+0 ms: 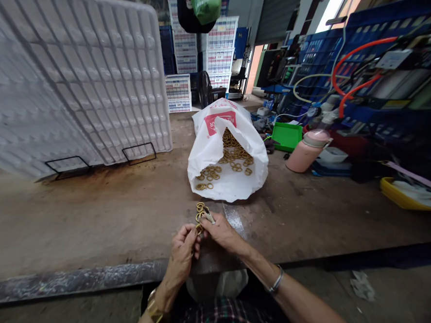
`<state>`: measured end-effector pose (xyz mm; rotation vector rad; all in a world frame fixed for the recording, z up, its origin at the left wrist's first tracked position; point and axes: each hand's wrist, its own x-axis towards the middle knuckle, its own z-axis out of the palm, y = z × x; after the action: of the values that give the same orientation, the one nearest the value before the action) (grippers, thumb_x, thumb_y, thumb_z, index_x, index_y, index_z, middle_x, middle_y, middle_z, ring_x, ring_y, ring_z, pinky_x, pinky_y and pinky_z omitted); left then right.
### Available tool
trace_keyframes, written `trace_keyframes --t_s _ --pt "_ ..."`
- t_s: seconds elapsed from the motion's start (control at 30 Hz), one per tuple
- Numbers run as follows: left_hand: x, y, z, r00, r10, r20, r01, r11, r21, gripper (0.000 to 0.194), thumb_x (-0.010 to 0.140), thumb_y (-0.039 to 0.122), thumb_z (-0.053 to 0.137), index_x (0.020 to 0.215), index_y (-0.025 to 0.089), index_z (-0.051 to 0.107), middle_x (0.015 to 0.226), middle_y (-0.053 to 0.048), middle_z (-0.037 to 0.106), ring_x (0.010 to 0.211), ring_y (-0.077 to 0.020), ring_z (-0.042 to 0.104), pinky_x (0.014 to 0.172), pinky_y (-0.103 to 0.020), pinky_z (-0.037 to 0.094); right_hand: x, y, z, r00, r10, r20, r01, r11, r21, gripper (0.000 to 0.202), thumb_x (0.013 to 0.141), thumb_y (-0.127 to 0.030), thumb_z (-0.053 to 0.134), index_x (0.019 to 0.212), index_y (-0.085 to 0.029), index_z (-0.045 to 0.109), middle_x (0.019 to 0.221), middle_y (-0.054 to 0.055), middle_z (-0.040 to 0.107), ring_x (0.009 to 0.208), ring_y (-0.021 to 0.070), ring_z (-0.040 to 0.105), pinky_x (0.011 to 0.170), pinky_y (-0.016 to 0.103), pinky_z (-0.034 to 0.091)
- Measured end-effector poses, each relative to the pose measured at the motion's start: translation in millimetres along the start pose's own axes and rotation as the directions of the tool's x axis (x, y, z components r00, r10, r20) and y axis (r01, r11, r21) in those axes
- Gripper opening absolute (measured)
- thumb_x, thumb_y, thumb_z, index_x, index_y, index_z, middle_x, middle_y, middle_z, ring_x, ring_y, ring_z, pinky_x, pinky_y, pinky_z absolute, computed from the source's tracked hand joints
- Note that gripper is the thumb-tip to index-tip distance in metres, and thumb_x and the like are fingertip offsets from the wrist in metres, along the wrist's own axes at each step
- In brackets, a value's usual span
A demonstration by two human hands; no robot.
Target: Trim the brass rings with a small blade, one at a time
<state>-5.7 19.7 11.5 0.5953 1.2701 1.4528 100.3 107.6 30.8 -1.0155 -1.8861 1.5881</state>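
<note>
Near the table's front edge, my left hand (185, 245) pinches a brass-coloured ring (198, 228) between thumb and fingers. Just right of it, my right hand (216, 230) is closed round a small light-coloured tool (209, 218) with a dark tip; its exact kind is too small to tell. A few more rings (200, 207) lie just beyond my fingertips. Behind them a white plastic bag (232, 189) with red print lies open toward me, with many brass-coloured rings (234, 155) inside.
Clear plastic trays (107, 72) stand on wire supports at the left of the brown table (124, 224). To the right are a green tray (287, 136), a pink bottle (308, 151) and a yellow tray (410, 198). White crates (218, 49) are stacked behind.
</note>
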Motion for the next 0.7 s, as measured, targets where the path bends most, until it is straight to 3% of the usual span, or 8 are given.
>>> trace_keyframes --t_s 0.13,0.3,0.47,0.7 --pt "-1.4 5.7 0.5 0.999 -0.042 0.027 0.044 0.998 -0.050 0.032 0.073 0.043 0.063 0.086 0.016 0.052 0.060 0.005 0.052 0.043 -0.0035 0.040 0.039 -0.014 0.032 2.5 -0.3 0.0 0.999 -0.045 0.007 0.045 0.999 -0.024 0.021 0.081 -0.033 0.045 0.067 -0.018 0.046 0.057 -0.005 0.044 0.051 0.0083 0.040 0.050 0.021 0.030" --pt "-1.2 7.6 1.2 0.999 -0.027 -0.017 0.026 0.998 -0.055 0.037 0.069 0.046 0.066 0.085 0.016 0.051 0.058 0.005 0.051 0.042 -0.0042 0.041 0.038 -0.015 0.032 2.6 -4.5 -0.1 0.988 -0.152 -0.015 0.145 0.967 -0.210 0.023 0.080 -0.029 0.046 0.060 -0.019 0.041 0.054 -0.007 0.035 0.052 0.0084 0.032 0.050 0.022 0.024" --pt "-2.0 6.4 -0.3 0.998 -0.053 0.021 0.053 0.999 -0.005 0.036 0.070 0.048 0.064 0.083 0.017 0.051 0.058 0.005 0.051 0.041 -0.0041 0.040 0.037 -0.015 0.030 -0.1 -5.0 0.2 0.979 -0.203 0.010 0.197 0.933 -0.302 0.025 0.084 -0.030 0.043 0.062 -0.019 0.041 0.054 -0.006 0.037 0.052 0.0087 0.033 0.050 0.022 0.024" --pt "-6.8 14.1 1.5 0.993 -0.108 0.042 0.110 0.992 -0.066 0.037 0.067 0.047 0.066 0.080 0.017 0.049 0.057 0.006 0.050 0.041 -0.0038 0.040 0.038 -0.015 0.030 1.7 -0.7 1.9 0.974 -0.226 0.018 0.222 0.935 -0.278 0.028 0.086 -0.030 0.038 0.061 -0.019 0.038 0.056 -0.006 0.037 0.052 0.0088 0.033 0.051 0.022 0.026"
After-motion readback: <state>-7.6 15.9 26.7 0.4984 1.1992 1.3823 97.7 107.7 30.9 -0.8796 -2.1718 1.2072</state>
